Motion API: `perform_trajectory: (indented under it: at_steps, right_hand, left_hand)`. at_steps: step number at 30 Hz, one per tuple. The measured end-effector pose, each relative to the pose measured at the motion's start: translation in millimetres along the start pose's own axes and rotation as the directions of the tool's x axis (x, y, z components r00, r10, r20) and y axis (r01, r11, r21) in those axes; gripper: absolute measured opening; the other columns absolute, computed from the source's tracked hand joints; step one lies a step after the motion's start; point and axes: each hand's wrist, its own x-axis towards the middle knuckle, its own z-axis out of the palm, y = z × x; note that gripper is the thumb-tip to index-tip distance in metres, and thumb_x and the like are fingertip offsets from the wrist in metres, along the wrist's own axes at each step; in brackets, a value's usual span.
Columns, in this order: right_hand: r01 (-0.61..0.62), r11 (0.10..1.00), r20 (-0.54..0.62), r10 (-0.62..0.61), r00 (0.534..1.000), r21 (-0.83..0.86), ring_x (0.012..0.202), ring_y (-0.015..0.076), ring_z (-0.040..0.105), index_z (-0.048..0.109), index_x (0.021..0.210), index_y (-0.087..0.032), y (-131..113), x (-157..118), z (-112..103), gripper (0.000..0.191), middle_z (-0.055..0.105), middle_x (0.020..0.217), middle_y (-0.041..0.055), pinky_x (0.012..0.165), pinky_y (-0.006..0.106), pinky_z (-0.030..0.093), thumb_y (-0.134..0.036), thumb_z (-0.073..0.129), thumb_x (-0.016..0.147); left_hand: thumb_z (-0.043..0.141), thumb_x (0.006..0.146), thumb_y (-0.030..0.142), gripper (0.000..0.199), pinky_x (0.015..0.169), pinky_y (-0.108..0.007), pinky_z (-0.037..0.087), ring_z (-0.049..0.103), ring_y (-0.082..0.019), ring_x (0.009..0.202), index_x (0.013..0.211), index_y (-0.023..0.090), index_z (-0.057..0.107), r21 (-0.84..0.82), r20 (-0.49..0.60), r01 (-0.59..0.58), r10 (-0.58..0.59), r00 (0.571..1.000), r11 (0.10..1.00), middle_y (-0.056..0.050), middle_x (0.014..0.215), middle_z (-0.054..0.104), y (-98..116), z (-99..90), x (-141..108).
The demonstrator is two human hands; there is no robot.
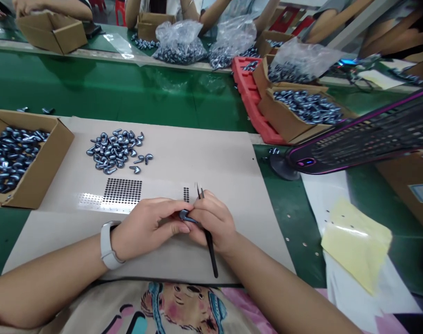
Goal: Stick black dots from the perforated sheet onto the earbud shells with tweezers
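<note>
A shiny blue-grey earbud (184, 214) is pinched between the thumb and fingers of my left hand (146, 222), with a pale watch band on that wrist. My right hand (214, 215) meets it at the earbud, its fingertips touching the stem. Black tweezers (211, 255) are gripped in my right hand, their fine tips pointing up and away from the earbud. Just beyond my hands lie a clear sheet with rows of black dots (123, 190) and a small strip of similar dots (186, 192). Behind the sheet is a loose pile of earbuds (115, 150).
A cardboard box of earbuds (54, 162) stands at the left of the grey board (211, 148). To the right are a black fan (357, 134), a yellow sheet (357, 241) and white papers. Across the green bench, a red tray (246, 97), boxes, bags and other people's arms appear.
</note>
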Motion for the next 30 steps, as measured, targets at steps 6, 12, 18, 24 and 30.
perform_trajectory:
  at_steps: [6,12,18,24,30]
  right_hand:
    - [0.018,0.999,0.010,-0.019,1.000,0.034,0.058,0.0179,0.046,0.057,0.090,-0.022,-5.5,-0.3,-3.1,0.009,0.055,0.066,0.0026,0.056,0.034,0.035,-0.025,0.050,0.094]
    - [0.013,0.997,0.004,-0.013,1.000,0.076,0.058,0.0180,0.047,0.060,0.088,-0.023,-6.0,-0.5,-1.2,0.008,0.054,0.065,0.0022,0.056,0.034,0.036,-0.024,0.053,0.092]
    - [-0.151,0.977,0.109,0.135,0.985,0.149,0.062,0.0169,0.051,0.054,0.080,-0.023,-1.7,7.3,1.4,0.022,0.055,0.065,0.0021,0.059,0.030,0.043,-0.023,0.041,0.097]
    - [-0.203,0.973,0.129,0.188,0.974,0.112,0.055,0.0144,0.046,0.048,0.071,-0.023,-2.0,7.5,0.3,0.028,0.048,0.061,-0.0002,0.053,0.027,0.039,-0.026,0.039,0.098]
    - [-0.159,0.987,0.111,0.158,0.981,0.005,0.058,0.0156,0.048,0.050,0.073,-0.022,0.8,3.7,0.3,0.019,0.054,0.060,0.0006,0.057,0.029,0.040,-0.019,0.048,0.091]
  left_hand:
    - [0.060,0.092,0.028,0.021,0.075,-0.027,0.057,0.072,-0.018,0.083,0.109,0.022,0.071,0.008,-0.015,-0.052,0.052,0.999,0.999,-0.004,0.097,0.078,3.7,1.3,-1.6]
    - [0.058,0.093,0.029,0.022,0.074,-0.028,0.057,0.072,-0.018,0.080,0.111,0.023,0.070,0.031,0.010,-0.087,0.086,0.996,0.996,-0.003,0.091,0.078,1.3,-0.8,-3.4]
    - [0.052,0.097,0.024,0.033,0.098,-0.035,0.052,0.062,-0.022,0.117,0.129,0.021,0.058,0.138,-0.011,-0.234,0.238,0.971,0.962,-0.010,0.129,0.066,-4.6,-1.7,0.7]
    - [0.048,0.096,0.014,0.025,0.083,-0.029,0.056,0.069,-0.017,0.092,0.114,0.020,0.064,0.138,-0.015,-0.200,0.204,0.979,0.970,-0.006,0.101,0.074,-4.0,-3.7,3.3]
    - [0.058,0.089,0.014,0.026,0.075,-0.024,0.057,0.070,-0.015,0.080,0.115,0.018,0.059,0.080,-0.082,-0.033,0.040,0.996,0.996,-0.004,0.096,0.074,-2.1,-1.5,2.5]
